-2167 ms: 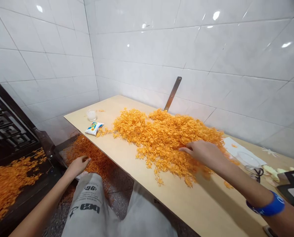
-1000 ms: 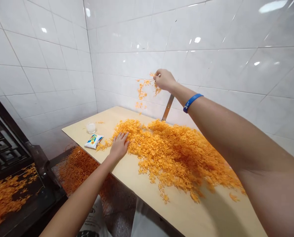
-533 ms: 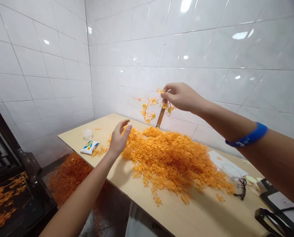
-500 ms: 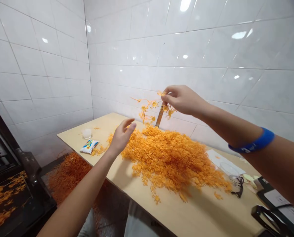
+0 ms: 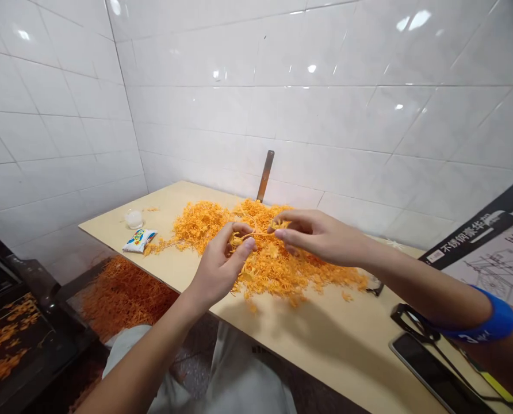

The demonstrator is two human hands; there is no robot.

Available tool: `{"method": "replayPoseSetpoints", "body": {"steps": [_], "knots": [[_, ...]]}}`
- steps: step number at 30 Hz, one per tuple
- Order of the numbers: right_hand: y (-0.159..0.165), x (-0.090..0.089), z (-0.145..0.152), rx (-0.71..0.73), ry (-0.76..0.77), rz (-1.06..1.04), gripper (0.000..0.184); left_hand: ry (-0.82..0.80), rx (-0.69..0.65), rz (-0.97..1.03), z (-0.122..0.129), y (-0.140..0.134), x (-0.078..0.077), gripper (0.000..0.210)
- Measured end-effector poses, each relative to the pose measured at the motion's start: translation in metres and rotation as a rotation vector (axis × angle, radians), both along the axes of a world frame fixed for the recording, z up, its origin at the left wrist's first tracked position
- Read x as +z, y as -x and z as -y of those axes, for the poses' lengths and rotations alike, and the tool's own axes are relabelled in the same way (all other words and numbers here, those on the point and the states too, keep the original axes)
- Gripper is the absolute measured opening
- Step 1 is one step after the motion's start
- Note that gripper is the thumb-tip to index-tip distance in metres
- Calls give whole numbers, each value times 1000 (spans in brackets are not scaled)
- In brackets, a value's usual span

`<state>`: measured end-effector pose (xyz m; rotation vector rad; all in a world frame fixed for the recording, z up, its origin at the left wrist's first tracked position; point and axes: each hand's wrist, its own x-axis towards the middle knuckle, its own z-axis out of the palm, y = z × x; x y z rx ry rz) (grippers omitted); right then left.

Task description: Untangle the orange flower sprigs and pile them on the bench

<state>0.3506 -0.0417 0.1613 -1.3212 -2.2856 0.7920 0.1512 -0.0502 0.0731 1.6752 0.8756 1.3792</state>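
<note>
Closest in, pale, softly creased cloth trousers (image 5: 248, 379) show below the table's edge. To the right lies a flat, smooth phone (image 5: 429, 368) with rounded corners and a glassy dark face, and a glossy blue band (image 5: 493, 316) circles the right wrist above it. Beside that wrist a board-like box (image 5: 498, 253) stands tilted, printed with bold characters and fine line drawings.

A little farther, the left hand (image 5: 219, 261) pinches one end of a thin orange sprig (image 5: 263, 233) between thumb and fingers; the right hand (image 5: 317, 233) pinches it near the other end, so its slender stem spans the gap between them, above the table. The table (image 5: 334, 345) has a smooth, pale, straight-edged top. On it, behind and below the hands, spreads a springy, tangled orange heap (image 5: 278, 273) of wiry stems and small ragged tufts. Lower left, a coarser, redder pile (image 5: 122, 299) lies on the floor beside dark, glossy furniture (image 5: 41, 284).

Toward the table's far left end rest a puffy, shiny printed packet (image 5: 140, 240) and a small rounded cup (image 5: 134, 218), cloudy white. Behind the heap rises a flat, narrow strip (image 5: 265, 175), slightly tilted, before the glazed, faintly veined tile wall (image 5: 187, 126).
</note>
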Motion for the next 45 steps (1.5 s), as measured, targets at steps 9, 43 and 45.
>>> {"method": "replayPoseSetpoints", "body": {"steps": [9, 43, 45], "knots": [[9, -37, -8, 287, 259, -70, 52, -115, 69, -223, 11, -12, -4, 29], [-47, -41, -20, -103, -46, -96, 54, 106, 248, -473, -98, -5, -53, 13], [-49, -48, -22, -171, -67, -141, 54, 73, 224, -473, -107, -13, -57, 18]]}}
